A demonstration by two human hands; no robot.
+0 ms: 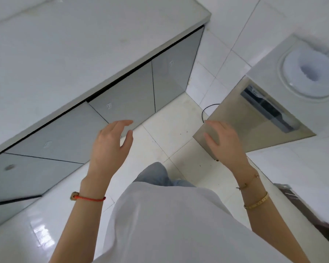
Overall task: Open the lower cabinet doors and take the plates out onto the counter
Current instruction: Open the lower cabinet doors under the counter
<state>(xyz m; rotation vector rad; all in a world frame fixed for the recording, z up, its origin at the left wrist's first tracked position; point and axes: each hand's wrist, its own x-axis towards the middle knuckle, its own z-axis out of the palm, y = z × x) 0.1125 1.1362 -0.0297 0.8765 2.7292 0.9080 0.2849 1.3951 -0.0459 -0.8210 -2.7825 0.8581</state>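
Observation:
A white counter (68, 54) runs diagonally across the upper left. Under its edge sit several grey lower cabinet doors (125, 97), all closed. My left hand (110, 143) hovers in front of the middle door, fingers spread, holding nothing. My right hand (224, 143) is raised to the right over the floor, fingers apart and empty, apart from the cabinets. No plates are in view.
A second counter (270, 73) at the right carries a round white bowl-like thing (310, 71); below it is a beige appliance front (254, 120). A black cable (207, 111) lies on the tiled floor (171, 130) between the two counters.

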